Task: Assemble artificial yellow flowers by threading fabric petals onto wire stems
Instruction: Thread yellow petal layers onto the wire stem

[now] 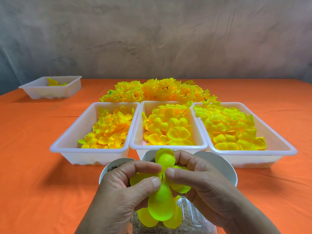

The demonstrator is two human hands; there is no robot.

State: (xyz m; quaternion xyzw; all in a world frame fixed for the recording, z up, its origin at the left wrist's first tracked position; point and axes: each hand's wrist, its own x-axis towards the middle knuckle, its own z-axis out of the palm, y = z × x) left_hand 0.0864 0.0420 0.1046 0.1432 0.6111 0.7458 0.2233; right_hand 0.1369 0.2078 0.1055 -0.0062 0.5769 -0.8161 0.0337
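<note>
I see both hands pinching one bright yellow, multi-lobed fabric petal piece (161, 206), held up close to me over the orange cloth-covered surface (33, 166), on the near side of the middle white plastic tray (168, 146) of loose petals. The left hand (128, 184) grips the piece's centre from the left with thumb and forefinger. The right hand (200, 181) does the same from the right, so each grip has fabric in it and the two thumbs nearly meet. Between them the tip of the thin dark wire stem (162, 177) pokes out through the petal's middle, pointing roughly up toward the camera; the rest of the stem is hidden under the petals. I judge the next push must run straight along that axis, away from the tip, with both grips equally near and the fabric sliding down evenly
</note>
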